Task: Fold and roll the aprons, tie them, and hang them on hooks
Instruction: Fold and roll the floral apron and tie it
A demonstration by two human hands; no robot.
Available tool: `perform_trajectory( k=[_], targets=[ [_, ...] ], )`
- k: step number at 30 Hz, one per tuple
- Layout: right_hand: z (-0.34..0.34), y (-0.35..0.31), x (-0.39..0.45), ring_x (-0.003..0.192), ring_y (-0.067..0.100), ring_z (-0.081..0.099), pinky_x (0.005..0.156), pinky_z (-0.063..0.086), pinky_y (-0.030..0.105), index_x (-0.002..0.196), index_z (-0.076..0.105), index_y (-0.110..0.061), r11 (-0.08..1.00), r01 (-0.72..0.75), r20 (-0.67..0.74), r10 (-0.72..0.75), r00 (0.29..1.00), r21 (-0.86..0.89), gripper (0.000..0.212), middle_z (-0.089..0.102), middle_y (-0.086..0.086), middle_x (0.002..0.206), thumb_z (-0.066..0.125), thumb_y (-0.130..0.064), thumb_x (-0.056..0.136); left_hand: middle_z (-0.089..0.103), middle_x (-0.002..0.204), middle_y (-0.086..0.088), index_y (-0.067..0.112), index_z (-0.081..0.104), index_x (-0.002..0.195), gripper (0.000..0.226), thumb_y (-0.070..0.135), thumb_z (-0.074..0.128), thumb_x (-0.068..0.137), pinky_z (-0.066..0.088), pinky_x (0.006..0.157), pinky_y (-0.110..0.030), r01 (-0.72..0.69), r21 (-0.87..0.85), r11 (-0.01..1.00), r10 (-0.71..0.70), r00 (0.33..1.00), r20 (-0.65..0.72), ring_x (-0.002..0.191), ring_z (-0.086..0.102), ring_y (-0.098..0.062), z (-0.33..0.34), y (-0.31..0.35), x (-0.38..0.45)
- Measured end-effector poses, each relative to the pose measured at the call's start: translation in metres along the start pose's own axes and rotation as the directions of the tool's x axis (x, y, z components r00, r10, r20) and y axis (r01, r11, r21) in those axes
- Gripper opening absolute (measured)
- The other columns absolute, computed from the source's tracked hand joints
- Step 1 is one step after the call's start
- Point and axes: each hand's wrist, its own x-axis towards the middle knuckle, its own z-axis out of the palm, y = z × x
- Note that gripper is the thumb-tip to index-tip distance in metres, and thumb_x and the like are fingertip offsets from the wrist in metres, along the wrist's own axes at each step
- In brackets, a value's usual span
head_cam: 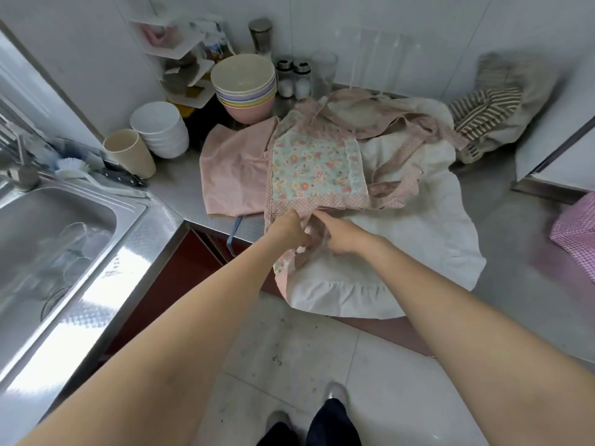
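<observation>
A floral apron (pixel 317 167) with pink dotted trim and long dotted straps lies on the steel counter (pixel 502 239), on top of a white ruffled apron (pixel 402 246) that hangs over the counter's front edge. My left hand (pixel 287 229) and my right hand (pixel 339 235) meet at the floral apron's near edge, both pinching its dotted trim. A plain pink apron (pixel 233 172) lies flat to the left. A striped apron (pixel 483 111) is bunched in the back right corner. A pink checked cloth (pixel 576 233) sits at the right edge.
A steel sink (pixel 48 239) with glasses inside is at the left. Stacked pastel bowls (pixel 244 88), white bowls (pixel 161 128), a beige cup (pixel 128 152), shakers (pixel 293 78) and a corner shelf (pixel 180 49) crowd the back. A white appliance (pixel 560 149) stands at the right.
</observation>
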Motion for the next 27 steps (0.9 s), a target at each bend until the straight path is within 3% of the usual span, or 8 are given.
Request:
perform_trajectory(
  k=[3, 5, 7, 13, 15, 20, 24, 27],
  targets=[
    [0.003, -0.015, 0.006, 0.113, 0.025, 0.052, 0.074, 0.042, 0.024, 0.149, 0.014, -0.034, 0.989, 0.056, 0.057, -0.065, 0.996, 0.138, 0.077, 0.046, 0.009, 0.137, 0.039, 0.007, 0.088, 0.060, 0.055, 0.000, 0.007, 0.058, 0.080, 0.020, 0.022, 0.052, 0.093, 0.040, 0.047, -0.021, -0.001, -0.066, 0.998, 0.000, 1.000, -0.016, 0.055, 0.055, -0.014, -0.001, -0.006, 0.004],
    [0.007, -0.016, 0.010, 0.108, 0.022, 0.053, 0.066, 0.043, 0.018, 0.149, 0.019, -0.025, 0.938, 0.029, 0.072, -0.057, 0.996, 0.344, 0.077, 0.048, 0.011, 0.134, 0.045, 0.011, 0.086, 0.065, 0.062, -0.004, 0.005, 0.065, 0.090, 0.021, 0.012, 0.046, 0.092, 0.045, 0.059, -0.026, -0.058, 0.028, 0.998, 0.059, 0.997, -0.058, 0.065, 0.062, -0.018, 0.000, -0.006, 0.000],
    [0.006, -0.016, 0.011, 0.083, 0.016, 0.055, 0.058, 0.044, 0.017, 0.139, 0.036, -0.016, 0.738, -0.083, 0.121, 0.002, 0.993, 0.669, 0.066, 0.056, 0.009, 0.112, 0.049, 0.014, 0.081, 0.068, 0.083, -0.013, 0.004, 0.066, 0.097, 0.021, 0.009, 0.047, 0.090, 0.047, 0.073, -0.030, -0.169, 0.094, 0.981, 0.174, 0.983, -0.055, 0.081, 0.065, -0.026, -0.001, -0.009, -0.005],
    [-0.027, -0.043, 0.011, 0.066, 0.016, 0.056, 0.053, 0.046, 0.022, 0.082, 0.060, -0.009, 0.029, 0.013, -0.022, 0.340, 0.940, 0.999, 0.011, 0.064, 0.005, 0.082, 0.050, -0.008, 0.087, 0.058, 0.046, 0.014, 0.005, 0.067, 0.087, 0.027, 0.020, 0.046, 0.096, 0.039, 0.050, -0.005, -0.228, -0.064, 0.971, 0.234, 0.967, 0.100, 0.040, 0.050, 0.007, -0.029, -0.050, -0.019],
    [-0.038, -0.065, 0.010, 0.057, 0.014, 0.054, 0.046, 0.042, 0.016, 0.069, 0.056, -0.010, 0.252, 0.119, -0.231, 0.481, 0.846, 0.961, 0.021, 0.064, 0.004, 0.071, 0.047, -0.008, 0.088, 0.058, 0.042, 0.015, 0.003, 0.068, 0.087, 0.031, 0.023, 0.047, 0.097, 0.037, 0.045, -0.006, -0.229, -0.147, 0.962, 0.237, 0.970, 0.044, 0.038, 0.047, 0.007, -0.034, -0.059, -0.020],
    [-0.058, -0.134, 0.009, 0.052, 0.004, 0.048, 0.055, 0.040, 0.019, 0.080, 0.059, -0.008, 0.647, 0.477, -0.742, 0.216, 0.634, 0.595, 0.020, 0.064, -0.001, 0.065, 0.043, -0.006, 0.092, 0.056, 0.037, 0.011, 0.007, 0.066, 0.076, 0.033, 0.023, 0.045, 0.096, 0.036, 0.037, -0.011, -0.078, -0.186, 0.980, 0.088, 0.995, 0.049, 0.031, 0.044, 0.002, -0.047, -0.055, -0.030],
    [-0.064, -0.149, 0.014, 0.061, 0.012, 0.056, 0.047, 0.046, 0.018, 0.119, 0.052, -0.001, 0.756, 0.313, -0.426, -0.051, 0.903, 0.575, 0.025, 0.064, 0.010, 0.083, 0.045, -0.009, 0.097, 0.064, 0.048, 0.000, 0.001, 0.062, 0.086, 0.039, 0.021, 0.031, 0.099, 0.039, 0.040, -0.017, 0.147, -0.293, 0.945, -0.136, 0.989, 0.057, 0.034, 0.052, -0.007, -0.045, -0.067, -0.032],
    [-0.045, -0.127, 0.012, 0.095, 0.026, 0.062, 0.076, 0.057, 0.031, 0.136, 0.035, -0.001, 0.797, 0.115, -0.132, -0.044, 0.990, 0.592, 0.051, 0.055, 0.017, 0.115, 0.057, -0.012, 0.092, 0.070, 0.070, -0.011, -0.002, 0.062, 0.089, 0.037, 0.018, 0.033, 0.098, 0.048, 0.056, -0.025, 0.283, -0.145, 0.948, -0.283, 0.959, 0.024, 0.050, 0.059, -0.017, -0.038, -0.081, -0.038]
  ],
)
